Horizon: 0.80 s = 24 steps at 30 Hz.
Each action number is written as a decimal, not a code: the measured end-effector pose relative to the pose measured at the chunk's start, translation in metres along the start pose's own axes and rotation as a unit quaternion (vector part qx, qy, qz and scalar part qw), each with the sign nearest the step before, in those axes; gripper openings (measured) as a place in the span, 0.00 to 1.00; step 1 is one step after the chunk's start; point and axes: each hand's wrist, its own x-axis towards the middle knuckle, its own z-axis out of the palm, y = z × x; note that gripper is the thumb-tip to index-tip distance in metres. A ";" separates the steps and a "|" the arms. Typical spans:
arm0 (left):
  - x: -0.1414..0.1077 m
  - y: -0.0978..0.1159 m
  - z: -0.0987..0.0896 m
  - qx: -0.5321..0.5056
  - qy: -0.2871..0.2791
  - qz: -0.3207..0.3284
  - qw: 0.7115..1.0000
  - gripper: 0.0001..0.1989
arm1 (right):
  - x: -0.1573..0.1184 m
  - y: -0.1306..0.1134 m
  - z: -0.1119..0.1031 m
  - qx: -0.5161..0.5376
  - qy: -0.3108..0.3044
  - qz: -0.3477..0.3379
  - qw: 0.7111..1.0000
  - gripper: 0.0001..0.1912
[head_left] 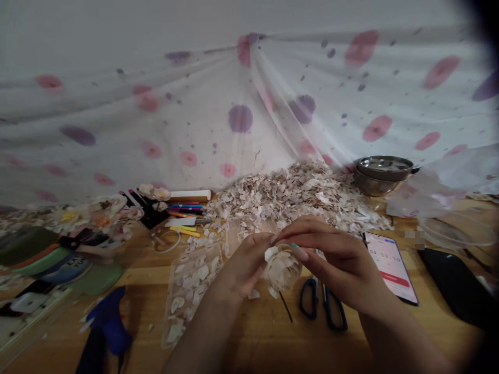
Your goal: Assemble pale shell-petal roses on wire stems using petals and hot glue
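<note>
A pale, cream-brown flower (281, 269) built from layered shell-like petals sits between my hands, with a thin dark stem (286, 306) slanting down from it. My left hand (245, 265) grips its left side. My right hand (335, 259) arches over the top, its fingertips pressed on the upper petals. Just below the flower lies a pair of black-handled scissors (323, 306) on the wooden table (249, 348). A clear plastic tray (191, 293) of loose petals lies beneath my left forearm's side.
A large heap of petal flakes (296, 197) lies behind my hands, with stacked steel bowls (382, 174) beyond it. A phone (391, 266) shows a timer at right. Pens (187, 209), finished flowers (105, 215) and a blue glue gun (109, 324) lie at left. Spotted sheer fabric (241, 88) hangs behind.
</note>
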 end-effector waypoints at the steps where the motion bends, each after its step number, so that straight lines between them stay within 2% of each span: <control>1: 0.000 -0.001 -0.001 0.007 -0.004 0.002 1.000 0.14 | -0.001 -0.001 0.000 -0.002 -0.001 0.003 1.000 0.13; 8: -0.002 0.003 0.000 0.047 -0.036 -0.007 0.998 0.12 | -0.001 -0.003 -0.003 0.023 -0.018 0.021 0.999 0.12; 14: -0.005 0.005 0.000 0.065 -0.038 -0.009 0.997 0.18 | -0.001 -0.004 -0.002 0.010 -0.024 0.038 0.999 0.11; 24: -0.002 0.001 -0.002 0.084 -0.031 0.006 0.996 0.17 | -0.006 -0.002 -0.003 -0.096 -0.029 -0.054 0.993 0.14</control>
